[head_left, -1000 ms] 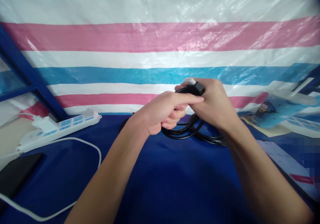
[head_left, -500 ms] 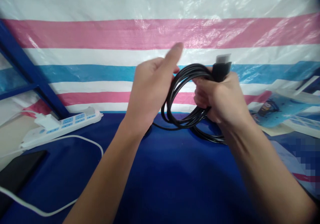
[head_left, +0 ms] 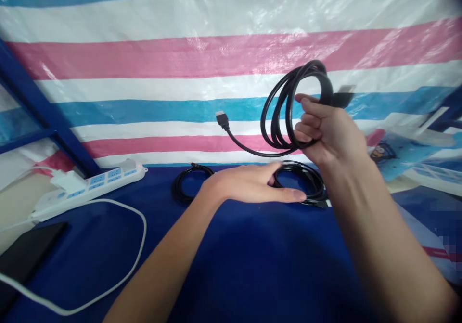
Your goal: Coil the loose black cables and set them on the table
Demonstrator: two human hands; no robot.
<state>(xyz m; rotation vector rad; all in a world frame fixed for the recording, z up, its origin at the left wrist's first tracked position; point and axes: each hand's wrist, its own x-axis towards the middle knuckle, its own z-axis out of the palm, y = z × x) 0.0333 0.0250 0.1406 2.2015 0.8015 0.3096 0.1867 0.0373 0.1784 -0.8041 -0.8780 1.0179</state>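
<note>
My right hand (head_left: 330,130) is raised above the table, closed around a coiled black cable (head_left: 285,109). One plug end (head_left: 221,119) of that cable sticks out to the left in the air. My left hand (head_left: 252,184) lies low over the blue table cloth (head_left: 231,265) with fingers stretched out, its fingertips on a second black cable coil (head_left: 299,181) lying flat on the table. A third, smaller black coil (head_left: 186,183) lies to the left of that hand.
A white power strip (head_left: 90,184) with a white cord (head_left: 108,246) lies at the left. A dark flat device (head_left: 25,251) sits at the near left edge. Printed blue packaging (head_left: 404,157) lies at the right. A striped tarp (head_left: 216,53) hangs behind, with a blue frame (head_left: 43,106) at left.
My right hand lifted the coiled cable up and to the right. My left hand let go of it and dropped onto the coil lying on the table. A plug end now dangles free.
</note>
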